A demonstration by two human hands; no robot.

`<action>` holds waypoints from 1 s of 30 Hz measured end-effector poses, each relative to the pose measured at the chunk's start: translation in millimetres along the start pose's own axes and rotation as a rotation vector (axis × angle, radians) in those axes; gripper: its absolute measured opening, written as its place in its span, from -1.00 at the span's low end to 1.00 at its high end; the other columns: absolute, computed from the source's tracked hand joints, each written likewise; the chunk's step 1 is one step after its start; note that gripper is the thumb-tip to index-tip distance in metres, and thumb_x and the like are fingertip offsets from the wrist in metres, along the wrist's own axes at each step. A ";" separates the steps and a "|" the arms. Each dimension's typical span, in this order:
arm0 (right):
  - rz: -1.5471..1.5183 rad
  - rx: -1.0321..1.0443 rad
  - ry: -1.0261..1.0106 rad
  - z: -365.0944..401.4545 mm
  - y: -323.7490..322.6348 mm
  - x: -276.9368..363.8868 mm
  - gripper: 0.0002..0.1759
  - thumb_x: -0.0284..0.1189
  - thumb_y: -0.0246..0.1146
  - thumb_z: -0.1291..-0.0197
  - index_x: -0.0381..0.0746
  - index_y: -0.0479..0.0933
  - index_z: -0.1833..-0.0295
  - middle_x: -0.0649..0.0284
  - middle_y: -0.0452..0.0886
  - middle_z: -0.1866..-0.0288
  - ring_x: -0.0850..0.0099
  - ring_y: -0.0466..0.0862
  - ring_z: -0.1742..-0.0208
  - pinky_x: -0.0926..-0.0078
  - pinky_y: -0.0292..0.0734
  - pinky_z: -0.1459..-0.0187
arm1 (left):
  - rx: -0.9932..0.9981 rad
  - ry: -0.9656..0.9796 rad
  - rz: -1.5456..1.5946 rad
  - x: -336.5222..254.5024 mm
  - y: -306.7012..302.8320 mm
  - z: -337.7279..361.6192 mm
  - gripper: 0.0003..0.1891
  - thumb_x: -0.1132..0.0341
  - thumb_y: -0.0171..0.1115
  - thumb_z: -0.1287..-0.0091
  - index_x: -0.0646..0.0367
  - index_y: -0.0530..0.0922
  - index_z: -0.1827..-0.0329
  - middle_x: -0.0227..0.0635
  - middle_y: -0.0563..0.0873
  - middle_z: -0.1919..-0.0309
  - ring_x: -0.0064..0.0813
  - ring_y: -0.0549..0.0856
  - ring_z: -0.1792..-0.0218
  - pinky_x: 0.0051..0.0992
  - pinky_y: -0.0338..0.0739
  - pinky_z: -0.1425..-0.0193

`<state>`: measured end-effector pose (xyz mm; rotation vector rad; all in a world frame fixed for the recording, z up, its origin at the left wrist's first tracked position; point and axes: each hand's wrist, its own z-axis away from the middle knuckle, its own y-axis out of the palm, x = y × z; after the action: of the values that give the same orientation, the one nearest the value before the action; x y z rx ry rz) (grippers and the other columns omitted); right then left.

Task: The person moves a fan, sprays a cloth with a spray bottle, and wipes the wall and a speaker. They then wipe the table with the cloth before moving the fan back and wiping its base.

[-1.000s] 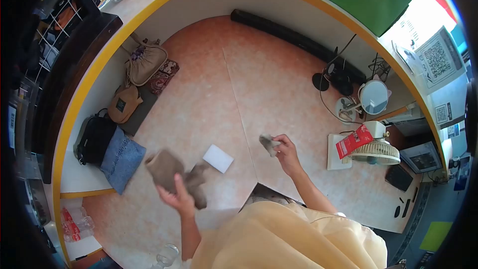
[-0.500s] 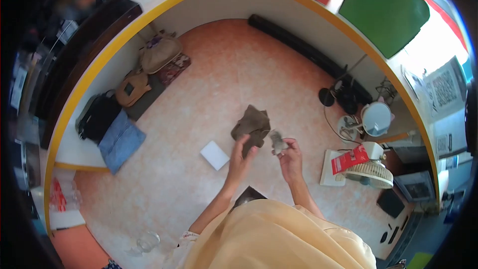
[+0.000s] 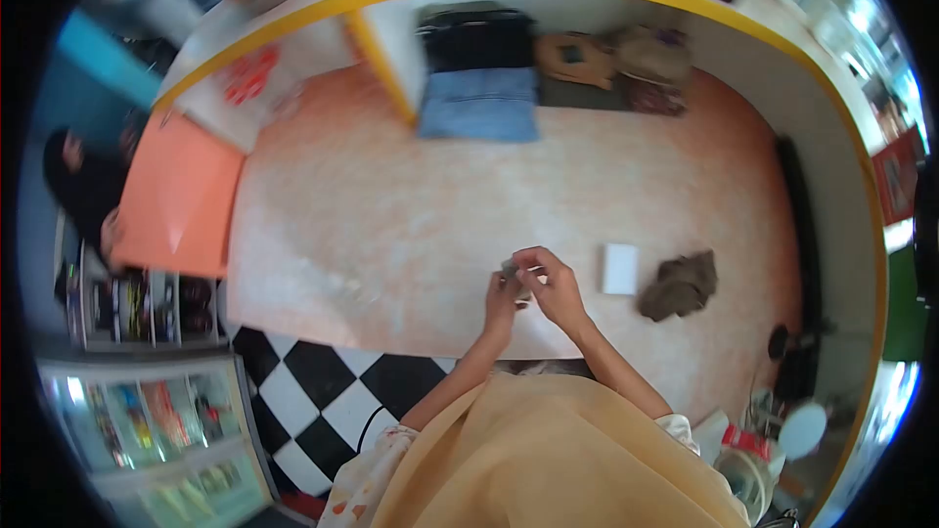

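Both of my hands are close together above the counter, at the lower middle of the view. My left hand (image 3: 501, 305) is closed around a small grey-green crumpled piece (image 3: 510, 272); its kind is too small and blurred to name. My right hand (image 3: 554, 289) has its fingers bent in a pinch at the same piece, whose lower part is partly hidden between the hands. To the right of my hands lies a white flat rectangular block (image 3: 619, 269). Beyond it is a crumpled brown cloth-like thing (image 3: 681, 285), touched by neither hand.
Folded denim (image 3: 479, 105), a black bag (image 3: 476, 39) and a tan bag (image 3: 575, 60) sit at the far wall. A black bar (image 3: 800, 225) runs along the right side. A fan (image 3: 745, 479) stands lower right. At left, another person (image 3: 83, 186) is beside an orange panel (image 3: 181, 198).
The view has swung left. My left hand has left the brown cloth-like thing, which stays on the counter. Both hands are now together at the small grey-green piece, earlier in my right hand alone.
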<state>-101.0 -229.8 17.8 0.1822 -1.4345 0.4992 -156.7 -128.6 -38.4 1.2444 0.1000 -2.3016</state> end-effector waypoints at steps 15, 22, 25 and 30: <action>0.069 0.494 -0.435 -98.0 286.6 27.2 -0.14 -0.31 0.48 0.01 -0.20 0.27 -0.42 0.01 0.41 -0.32 0.07 0.42 -0.31 0.19 0.32 -0.30 | -0.068 -0.026 0.206 44.9 -117.0 6.6 -0.74 0.07 0.07 -0.45 0.05 0.44 0.02 -0.48 0.53 0.21 -0.63 0.52 0.19 -0.49 0.42 0.13; -0.003 0.195 -0.486 -81.2 168.2 68.8 -0.53 -0.45 0.40 -0.05 -0.27 0.49 -0.11 0.12 0.53 -0.04 0.16 0.56 -0.11 0.29 0.43 -0.13 | 0.011 0.063 0.011 28.1 -113.4 -7.0 -0.65 -0.01 -0.02 -0.46 0.06 0.44 -0.04 -0.47 0.55 0.16 -0.62 0.53 0.14 -0.51 0.44 0.11; -0.078 -0.023 -0.521 -56.4 77.1 93.9 -0.64 -0.46 0.38 -0.10 -0.30 0.53 -0.02 0.12 0.57 0.05 0.25 0.61 0.00 0.38 0.50 -0.02 | 0.058 0.006 0.200 -10.4 -78.3 -6.6 -0.59 -0.02 -0.10 -0.48 0.08 0.45 -0.13 -0.45 0.56 0.12 -0.62 0.55 0.10 -0.54 0.45 0.11; -0.159 -0.401 -0.329 9.6 -28.0 120.5 -0.73 -0.43 0.35 -0.18 -0.32 0.57 0.05 0.20 0.64 0.12 0.46 0.64 0.11 0.50 0.54 0.09 | 0.354 0.031 0.139 -50.6 -14.7 -10.7 -0.64 0.14 -0.11 -0.45 0.10 0.48 -0.16 -0.46 0.55 0.13 -0.57 0.52 0.05 -0.47 0.43 0.02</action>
<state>-90.9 -232.1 141.5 0.0553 -1.7933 0.0436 -133.1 -92.1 -6.7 1.4070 -0.3873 -2.2415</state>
